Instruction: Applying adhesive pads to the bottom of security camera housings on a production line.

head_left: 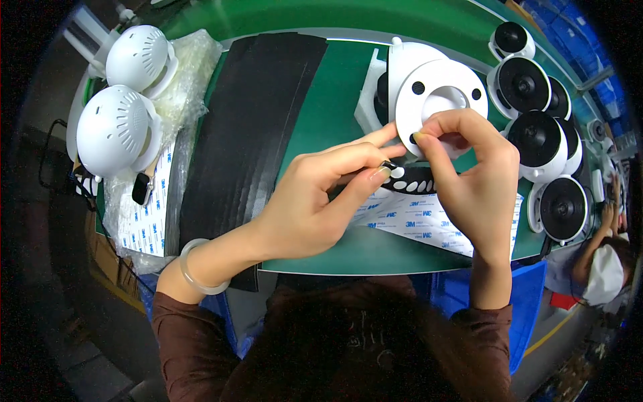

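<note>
In front of me a white round fan-like housing [405, 53] lies with its ring-shaped base [450, 70] facing up. Black round pads sit in the base's rim, one at its upper left [418, 88] and another at its right [476, 94]. My right hand [479, 177] pinches thumb and forefinger at a black pad [412, 139] on the rim's lower left. Between the thumb and fingers of my left hand [301, 194] is a black pad strip [414, 185] with white oval gaps; its far end passes behind my right hand. My left fingertips reach the base's edge.
Printed white backing sheets [429, 224] lie under my hands on the green table [308, 264]. Left are a long black sheet [251, 127], two white domed units [114, 130], plastic wrap and a watch [141, 188]. Several black-faced round units [526, 84] line the right; another person [603, 268] is beyond.
</note>
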The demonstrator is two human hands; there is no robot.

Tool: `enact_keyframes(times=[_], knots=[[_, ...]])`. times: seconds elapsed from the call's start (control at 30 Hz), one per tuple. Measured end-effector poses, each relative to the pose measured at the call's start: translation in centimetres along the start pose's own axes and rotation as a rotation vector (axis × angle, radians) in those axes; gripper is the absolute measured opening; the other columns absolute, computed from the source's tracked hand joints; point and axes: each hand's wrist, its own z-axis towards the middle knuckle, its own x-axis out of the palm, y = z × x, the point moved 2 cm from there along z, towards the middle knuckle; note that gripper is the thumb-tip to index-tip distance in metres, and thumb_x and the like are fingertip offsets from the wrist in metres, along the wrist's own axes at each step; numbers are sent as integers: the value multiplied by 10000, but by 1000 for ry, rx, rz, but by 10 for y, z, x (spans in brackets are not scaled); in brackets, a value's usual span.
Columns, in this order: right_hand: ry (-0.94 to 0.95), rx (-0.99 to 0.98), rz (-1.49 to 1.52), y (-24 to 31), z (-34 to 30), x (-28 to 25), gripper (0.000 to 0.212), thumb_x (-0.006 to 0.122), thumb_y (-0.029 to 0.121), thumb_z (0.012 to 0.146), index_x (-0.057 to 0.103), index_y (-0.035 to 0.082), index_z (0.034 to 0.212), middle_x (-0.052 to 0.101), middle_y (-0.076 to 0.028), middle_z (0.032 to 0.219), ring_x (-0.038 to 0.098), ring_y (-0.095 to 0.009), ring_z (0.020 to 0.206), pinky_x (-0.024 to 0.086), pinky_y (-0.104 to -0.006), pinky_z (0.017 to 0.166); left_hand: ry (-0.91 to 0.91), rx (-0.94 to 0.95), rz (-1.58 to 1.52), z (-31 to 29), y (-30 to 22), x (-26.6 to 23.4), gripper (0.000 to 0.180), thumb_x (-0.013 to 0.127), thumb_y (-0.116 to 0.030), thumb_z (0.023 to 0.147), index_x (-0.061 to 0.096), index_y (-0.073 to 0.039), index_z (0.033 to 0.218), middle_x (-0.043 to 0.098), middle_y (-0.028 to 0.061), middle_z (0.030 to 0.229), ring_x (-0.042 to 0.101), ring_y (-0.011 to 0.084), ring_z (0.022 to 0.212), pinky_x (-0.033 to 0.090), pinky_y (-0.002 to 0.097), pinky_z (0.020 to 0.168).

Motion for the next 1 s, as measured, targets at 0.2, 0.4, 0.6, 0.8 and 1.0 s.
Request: enact_keyframes(times=[0.2, 0.4, 0.6, 0.8, 1.0], knots=[[90, 221, 285, -1, 7, -5, 151, 618, -19, 727, 557, -7, 864, 615, -45, 733, 576, -73, 673, 447, -177, 629, -10, 23, 26, -5, -8, -4, 171, 387, -58, 903, 511, 59, 923, 392, 261, 1269, 477, 245, 1114, 370, 293, 903], [84, -5, 345, 13, -14, -18, 151, 625, -87, 670, 612, -41, 814, 627, -107, 820, 589, -158, 760, 452, -236, 668, -61, -195, 158, -13, -19, -3, 148, 402, -58, 903, 501, 46, 938, 557, 172, 1113, 521, 72, 836, 419, 202, 750], [87, -125, 247, 18, -19, -15, 202, 660, -103, 599, 617, -33, 784, 617, -99, 770, 577, -171, 698, 448, -236, 628, -145, 55, 325, -13, -27, 5, 141, 445, -30, 879, 539, 40, 958, 585, 59, 811, 512, 43, 690, 407, 183, 594], [75, -70, 267, 17, -21, -12, 187, 666, -98, 619, 616, -31, 786, 614, -87, 771, 579, -147, 684, 458, -227, 618, -189, 92, 233, -8, -25, 10, 92, 536, -5, 801, 548, 19, 889, 577, 92, 684, 586, 141, 565, 432, 221, 503], [56, -30, 334, 11, -23, -8, 186, 668, -96, 627, 620, -25, 792, 613, -82, 775, 579, -135, 682, 463, -220, 609, -150, 46, 338, -7, -28, 8, 148, 467, 25, 850, 556, 62, 963, 610, 77, 826, 557, 66, 736, 446, 190, 642]])
